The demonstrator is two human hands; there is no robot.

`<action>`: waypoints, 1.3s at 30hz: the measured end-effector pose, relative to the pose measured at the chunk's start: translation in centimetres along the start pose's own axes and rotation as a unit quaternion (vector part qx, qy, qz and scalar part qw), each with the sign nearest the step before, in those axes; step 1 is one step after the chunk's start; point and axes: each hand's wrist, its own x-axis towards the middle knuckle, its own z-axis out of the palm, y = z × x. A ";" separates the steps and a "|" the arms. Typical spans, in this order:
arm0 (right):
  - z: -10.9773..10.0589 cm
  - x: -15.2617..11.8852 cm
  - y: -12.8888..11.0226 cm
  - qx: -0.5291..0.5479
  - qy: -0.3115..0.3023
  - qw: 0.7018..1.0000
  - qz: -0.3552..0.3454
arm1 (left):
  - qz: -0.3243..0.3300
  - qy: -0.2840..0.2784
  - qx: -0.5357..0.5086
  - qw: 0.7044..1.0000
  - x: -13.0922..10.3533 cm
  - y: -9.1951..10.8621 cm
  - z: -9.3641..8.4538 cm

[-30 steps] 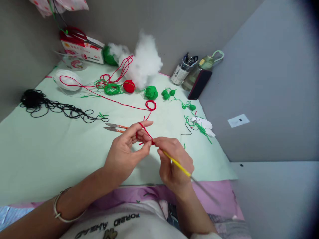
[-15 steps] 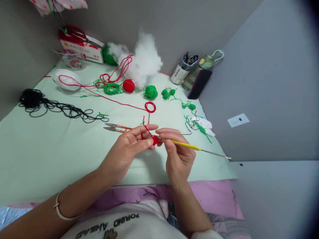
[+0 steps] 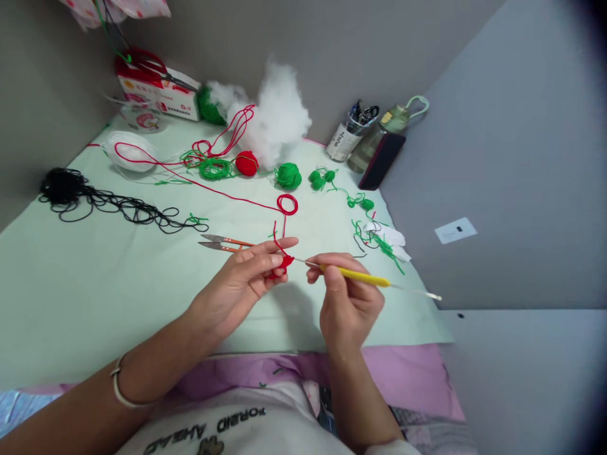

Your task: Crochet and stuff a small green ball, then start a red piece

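Observation:
Between the thumb and fingers of my left hand (image 3: 246,272) is a small red crochet piece (image 3: 286,261). Red yarn (image 3: 284,226) runs from it, past my raised index finger, to a loose coil on the table. My right hand (image 3: 348,294) is closed around the yellow handle of a crochet hook (image 3: 363,276). The hook's thin metal tip reaches left to the edge of the red piece; whether it sits inside a loop is too small to tell. Its other metal end sticks out to the right. Orange thread snips (image 3: 227,242) lie just behind my left hand.
Tangled black yarn (image 3: 128,205) spreads over the left. Behind are white stuffing (image 3: 277,120), a red yarn ball (image 3: 246,163), a green yarn ball (image 3: 288,176) and a box with red scissors (image 3: 159,91). At right stand a pen cup (image 3: 348,136), a bottle (image 3: 370,148) and a phone (image 3: 382,161).
My right hand has moved slightly right with the crochet hook, baring more of its metal shaft. My left hand has turned a little, and the red piece has shifted left and shows more.

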 end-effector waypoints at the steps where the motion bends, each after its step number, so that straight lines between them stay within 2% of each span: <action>1: 0.0 0.1 -0.1 0.044 0.009 0.998 0.040 | 0.003 -0.005 0.009 1.000 0.0 0.1 0.0; 4: 0.2 0.3 -0.2 0.099 -0.008 0.991 0.093 | 0.024 -0.022 0.051 0.998 -0.3 0.1 0.1; 11: 0.8 0.0 -0.2 0.013 -0.013 0.999 0.046 | 0.068 0.010 0.112 0.991 -0.6 -0.2 0.3; 13: 0.7 -0.3 0.0 -0.060 -0.036 0.997 -0.015 | 0.068 0.019 0.097 0.993 -0.5 -0.3 0.3; 16: 0.5 -0.6 0.5 -0.187 -0.072 0.967 -0.157 | 0.030 0.010 0.036 0.999 -0.3 -0.5 0.1; 17: 0.4 -0.6 0.6 -0.197 -0.078 0.961 -0.177 | 0.013 0.003 0.014 1.000 -0.3 -0.5 -0.1; 19: 0.2 -0.3 0.6 -0.152 -0.063 0.977 -0.137 | -0.009 -0.001 -0.011 1.000 -0.1 -0.4 -0.4; 21: 0.0 0.1 0.4 -0.058 -0.023 0.997 -0.035 | -0.009 0.006 -0.008 1.000 -0.1 -0.1 -0.5; 23: 0.0 0.5 0.1 0.018 0.004 0.999 0.042 | 0.010 0.010 0.023 1.000 -0.1 0.2 -0.4; 24: 0.0 0.6 0.0 0.030 0.002 0.998 0.054 | 0.028 0.010 0.046 0.999 -0.2 0.3 -0.3; 26: 0.3 0.4 0.0 -0.016 -0.017 1.000 0.016 | 0.068 0.011 0.089 0.994 -0.4 0.2 0.1; 28: 0.7 0.0 0.2 -0.117 -0.029 0.989 -0.081 | 0.088 0.012 0.105 0.990 -0.7 -0.1 0.5; 30: 1.0 -0.4 0.4 -0.181 -0.014 0.969 -0.167 | 0.071 0.005 0.097 0.993 -0.8 -0.3 0.5; 31: 1.1 -0.6 0.4 -0.183 -0.005 0.966 -0.182 | 0.057 0.000 0.090 0.994 -0.9 -0.3 0.5; 33: 1.1 -0.5 0.4 -0.141 0.005 0.979 -0.150 | 0.039 -0.008 0.081 0.996 -0.8 -0.3 0.4; 36: 0.7 0.0 0.2 -0.047 -0.003 0.998 -0.035 | 0.039 -0.010 0.084 0.996 -0.6 0.0 0.2; 39: 0.1 0.7 0.3 0.032 -0.020 0.997 0.067 | 0.033 -0.009 0.091 0.995 -0.4 0.3 0.3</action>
